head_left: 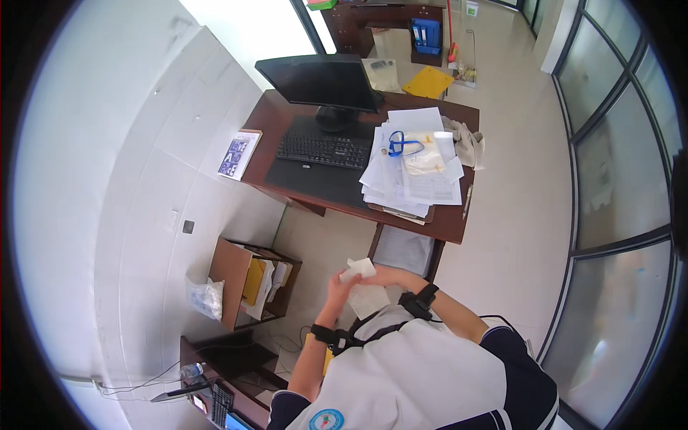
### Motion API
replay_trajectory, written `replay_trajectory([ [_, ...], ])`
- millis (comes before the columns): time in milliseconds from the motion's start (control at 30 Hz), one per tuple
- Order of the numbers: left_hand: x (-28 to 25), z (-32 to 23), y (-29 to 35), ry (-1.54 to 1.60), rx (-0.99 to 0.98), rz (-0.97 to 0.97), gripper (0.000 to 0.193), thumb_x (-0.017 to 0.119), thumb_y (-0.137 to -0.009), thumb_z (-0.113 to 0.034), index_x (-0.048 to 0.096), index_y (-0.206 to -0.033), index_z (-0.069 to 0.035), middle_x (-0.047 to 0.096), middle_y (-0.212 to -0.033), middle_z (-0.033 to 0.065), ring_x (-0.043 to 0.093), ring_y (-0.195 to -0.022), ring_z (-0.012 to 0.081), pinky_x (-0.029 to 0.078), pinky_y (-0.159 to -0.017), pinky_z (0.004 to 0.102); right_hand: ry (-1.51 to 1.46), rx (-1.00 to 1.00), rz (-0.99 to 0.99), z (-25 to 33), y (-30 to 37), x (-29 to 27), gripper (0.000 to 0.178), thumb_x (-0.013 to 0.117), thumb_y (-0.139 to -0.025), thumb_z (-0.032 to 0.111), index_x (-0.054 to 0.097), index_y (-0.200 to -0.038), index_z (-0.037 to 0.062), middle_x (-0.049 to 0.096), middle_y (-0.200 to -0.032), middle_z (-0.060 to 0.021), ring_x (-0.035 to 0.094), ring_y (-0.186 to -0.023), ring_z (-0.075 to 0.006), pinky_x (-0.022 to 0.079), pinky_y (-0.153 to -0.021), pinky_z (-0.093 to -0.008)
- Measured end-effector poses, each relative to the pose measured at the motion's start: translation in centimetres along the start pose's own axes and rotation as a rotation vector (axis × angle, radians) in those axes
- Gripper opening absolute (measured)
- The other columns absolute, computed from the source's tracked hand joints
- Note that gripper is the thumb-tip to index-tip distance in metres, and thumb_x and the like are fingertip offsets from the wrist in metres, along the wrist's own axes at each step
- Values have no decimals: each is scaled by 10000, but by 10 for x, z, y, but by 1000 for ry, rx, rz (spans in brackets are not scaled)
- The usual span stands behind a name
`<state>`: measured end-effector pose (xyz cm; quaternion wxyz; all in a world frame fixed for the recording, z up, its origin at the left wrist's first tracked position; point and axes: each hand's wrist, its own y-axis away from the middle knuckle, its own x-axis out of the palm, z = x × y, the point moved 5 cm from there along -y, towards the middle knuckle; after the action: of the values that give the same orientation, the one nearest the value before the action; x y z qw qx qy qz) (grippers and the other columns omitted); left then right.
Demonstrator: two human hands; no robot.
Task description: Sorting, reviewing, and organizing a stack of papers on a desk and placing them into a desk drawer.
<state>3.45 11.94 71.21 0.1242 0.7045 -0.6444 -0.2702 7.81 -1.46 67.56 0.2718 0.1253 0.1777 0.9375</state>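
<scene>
On desk [450,221] ahead, papers [426,188] are lying; I am seeing white piece [362,268] protruding from pinching left fingers [340,282]; right fingers [381,275] unclear.

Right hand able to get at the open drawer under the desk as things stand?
Likely yes: the drawer stands open just ahead of the right hand, with nothing visible between, though that hand seems occupied with the small white piece.

The white shirt [430,373] has navy, white-striped sleeves [527,383] and a round blue badge [327,420]; 2 black wristbands [417,304] look blocky.
</scene>
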Motion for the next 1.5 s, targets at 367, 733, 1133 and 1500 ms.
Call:
replay_trajectory([
  [367, -69, -55, -133, 49, 73, -86, 342, 667, -750, -173, 593, -1020, 23, 620, -866, 50, 573, -752, 119, 460, -648, 268, -421, 138, -198, -50, 35, -94, 335, 566, -832, 345, 532, -1020, 70, 624, -886, -73, 614, -782, -153, 481, -700, -261],
  [733, -119, -85, -323, 76, -82, 1, 282, 587, -792, -127, 515, -1051, -42, 586, -878, 56, 607, -743, 168, 520, -549, 305, -753, 310, -1054, -64, 80, -142, 129, 465, -856, 180, 521, -926, 86, 623, -798, -70, 617, -714, -160, 487, -627, -262],
  [1133, -136, -104, -354, -563, 462, -109, 160, 534, -753, -112, 491, -899, -65, 564, -800, 134, 565, -703, 318, 451, -577, 385, -991, 303, -1530, -85, 82, -251, 294, 676, -749, 348, 570, -891, 113, 577, -832, -3, 532, -684, -113, 370, -538, -230],
  [1500, 52, -61, -214, -1123, 1040, 1053, 211, 486, -729, -82, 557, -924, -43, 577, -777, 170, 576, -690, 352, 459, -614, 456, -955, 25, -1585, -56, 62, -227, 290, 612, -796, 198, 542, -1045, 66, 590, -926, -12, 541, -805, -129, 448, -707, -277],
])
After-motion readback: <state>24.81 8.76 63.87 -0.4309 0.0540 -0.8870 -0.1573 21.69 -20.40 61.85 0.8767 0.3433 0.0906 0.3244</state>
